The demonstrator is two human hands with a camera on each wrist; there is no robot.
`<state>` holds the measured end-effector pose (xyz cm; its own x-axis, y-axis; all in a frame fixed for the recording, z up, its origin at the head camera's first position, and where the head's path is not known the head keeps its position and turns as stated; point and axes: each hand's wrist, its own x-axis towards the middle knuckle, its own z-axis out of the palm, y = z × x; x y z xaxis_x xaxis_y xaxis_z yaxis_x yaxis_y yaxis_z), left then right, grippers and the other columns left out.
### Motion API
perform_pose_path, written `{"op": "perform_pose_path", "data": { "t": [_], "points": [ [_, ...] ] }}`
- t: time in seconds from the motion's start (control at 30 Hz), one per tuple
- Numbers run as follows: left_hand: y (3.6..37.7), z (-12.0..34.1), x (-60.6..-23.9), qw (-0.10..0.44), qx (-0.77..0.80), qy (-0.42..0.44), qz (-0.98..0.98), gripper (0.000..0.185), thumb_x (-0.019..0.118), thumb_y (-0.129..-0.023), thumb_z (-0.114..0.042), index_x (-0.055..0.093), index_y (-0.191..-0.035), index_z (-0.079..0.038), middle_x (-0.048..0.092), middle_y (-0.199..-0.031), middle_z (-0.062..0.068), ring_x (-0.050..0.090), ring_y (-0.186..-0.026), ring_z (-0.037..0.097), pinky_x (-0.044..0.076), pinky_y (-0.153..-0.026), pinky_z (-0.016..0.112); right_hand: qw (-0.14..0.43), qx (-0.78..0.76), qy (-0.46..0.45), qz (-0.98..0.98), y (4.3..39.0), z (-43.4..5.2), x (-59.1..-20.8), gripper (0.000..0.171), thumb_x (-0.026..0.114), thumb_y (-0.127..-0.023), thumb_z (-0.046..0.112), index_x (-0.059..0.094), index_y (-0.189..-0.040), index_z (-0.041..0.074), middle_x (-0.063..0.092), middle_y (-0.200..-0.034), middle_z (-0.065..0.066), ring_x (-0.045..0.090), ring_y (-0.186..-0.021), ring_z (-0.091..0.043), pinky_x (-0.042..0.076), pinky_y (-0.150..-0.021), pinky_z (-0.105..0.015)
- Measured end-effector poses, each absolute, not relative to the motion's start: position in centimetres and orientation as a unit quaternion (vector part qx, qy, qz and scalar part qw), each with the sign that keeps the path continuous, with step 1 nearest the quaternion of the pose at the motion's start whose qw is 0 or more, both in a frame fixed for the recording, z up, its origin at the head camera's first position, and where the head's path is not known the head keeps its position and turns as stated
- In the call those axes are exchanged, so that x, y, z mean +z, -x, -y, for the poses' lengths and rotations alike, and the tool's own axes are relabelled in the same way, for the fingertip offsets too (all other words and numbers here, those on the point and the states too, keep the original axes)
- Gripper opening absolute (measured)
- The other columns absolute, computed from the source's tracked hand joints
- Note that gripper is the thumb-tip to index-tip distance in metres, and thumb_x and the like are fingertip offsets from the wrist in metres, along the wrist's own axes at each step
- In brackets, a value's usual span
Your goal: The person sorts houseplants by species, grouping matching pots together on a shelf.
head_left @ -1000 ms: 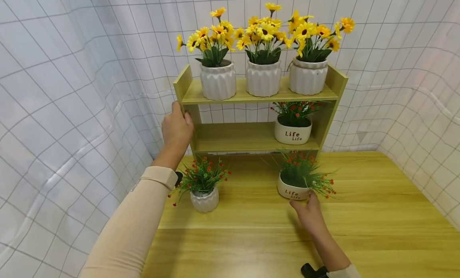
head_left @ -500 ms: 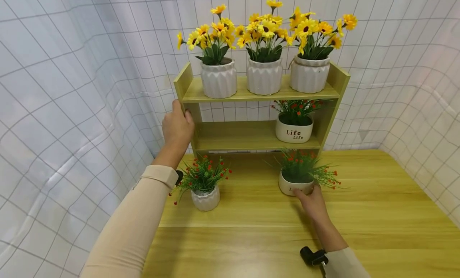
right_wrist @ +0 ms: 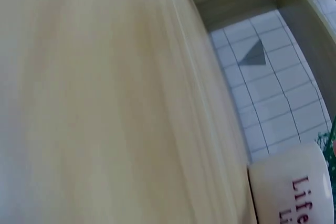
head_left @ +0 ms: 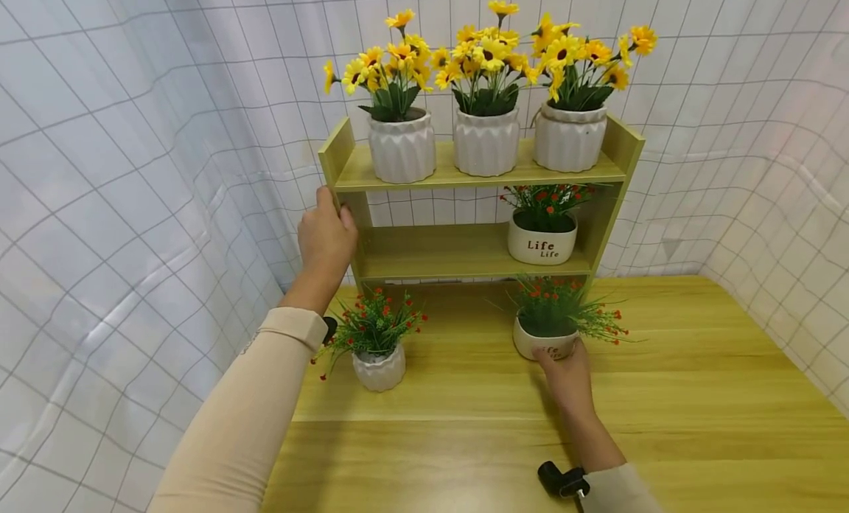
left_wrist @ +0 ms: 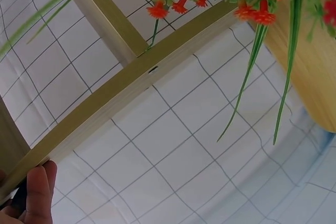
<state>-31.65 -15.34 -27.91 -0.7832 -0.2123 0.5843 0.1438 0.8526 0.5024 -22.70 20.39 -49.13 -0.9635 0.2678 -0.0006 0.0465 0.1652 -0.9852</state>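
Head view, L hand (head_left: 328, 236): curled round left side panel (head_left: 340, 152) of shelf unit (head_left: 431, 255), prob. so it's steadied.
R hand (head_left: 568, 380): thumb + fingers closed on lower "Life" planter (head_left: 527, 343), gripped low, prob. so foliage (head_left: 547, 315) is spared.
Lower "Life" planter: set on tabletop (head_left: 464, 402), near shelf's lower right.

Compared with one second ago, the oval pot (head_left: 533, 340) under the right hand (head_left: 572, 380) sits slightly further toward 12 o'clock in the head view. The thumb (head_left: 546, 358), previously below the pot's base, lies across its front and partly covers the lettering (head_left: 551, 350). The right sleeve (head_left: 618, 488) is shifted toward 10 o'clock.
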Motion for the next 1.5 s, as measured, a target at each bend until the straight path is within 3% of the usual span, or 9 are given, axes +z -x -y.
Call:
{"op": "perform_pose_path", "data": {
  "t": [0.33,0.6,0.97,1.2,1.5],
  "points": [
    [31.6,15.3,-27.9,0.324,-0.275,-0.019,0.905,0.024,0.048,-0.103,-0.020,0.048,-0.116,0.001,0.064,-0.093,0.032,0.065,-0.086,0.051,0.051,-0.067,0.057,0.144,0.670,0.108,0.720,23.5,-18.6,-49.5,0.098,0.071,-0.091,0.013,-0.002,-0.157,0.002,0.020,-0.155,-0.026,0.026,-0.141,-0.039,0.023,-0.113,-0.052],
    [31.6,15.3,-28.0,0.332,-0.273,-0.015,0.903,0.024,0.048,-0.103,-0.019,0.048,-0.115,0.001,0.064,-0.091,0.032,0.065,-0.084,0.051,0.051,-0.067,0.057,0.195,0.683,0.082,0.699,25.3,-18.3,-49.6,0.096,0.076,-0.084,0.000,0.011,-0.154,0.001,0.029,-0.149,-0.023,0.034,-0.136,-0.036,0.029,-0.110,-0.047],
    [31.6,15.3,-27.9,0.325,-0.275,-0.021,0.905,0.024,0.048,-0.103,-0.020,0.048,-0.116,0.000,0.063,-0.091,0.032,0.064,-0.085,0.051,0.050,-0.068,0.057,0.172,0.653,0.120,0.728,26.4,-19.1,-50.1,0.109,0.080,-0.084,0.016,0.000,-0.157,0.004,0.026,-0.153,-0.025,0.031,-0.140,-0.039,0.029,-0.111,-0.050],
    [31.6,15.4,-28.0,0.326,-0.276,-0.023,0.904,0.024,0.048,-0.103,-0.020,0.048,-0.116,0.001,0.063,-0.093,0.033,0.064,-0.087,0.052,0.050,-0.069,0.058,0.162,0.619,0.139,0.755,25.5,-19.8,-49.7,0.108,0.082,-0.083,0.033,0.010,-0.157,0.000,0.031,-0.152,-0.023,0.034,-0.138,-0.038,0.031,-0.110,-0.050],
    [31.6,15.3,-27.9,0.332,-0.274,-0.018,0.902,0.024,0.048,-0.103,-0.019,0.048,-0.116,0.001,0.064,-0.092,0.033,0.065,-0.086,0.052,0.051,-0.068,0.058,0.156,0.605,0.135,0.769,24.2,-20.2,-49.5,0.106,0.081,-0.082,0.040,0.017,-0.155,-0.002,0.032,-0.152,-0.023,0.034,-0.138,-0.037,0.030,-0.111,-0.050]
  ]
}}
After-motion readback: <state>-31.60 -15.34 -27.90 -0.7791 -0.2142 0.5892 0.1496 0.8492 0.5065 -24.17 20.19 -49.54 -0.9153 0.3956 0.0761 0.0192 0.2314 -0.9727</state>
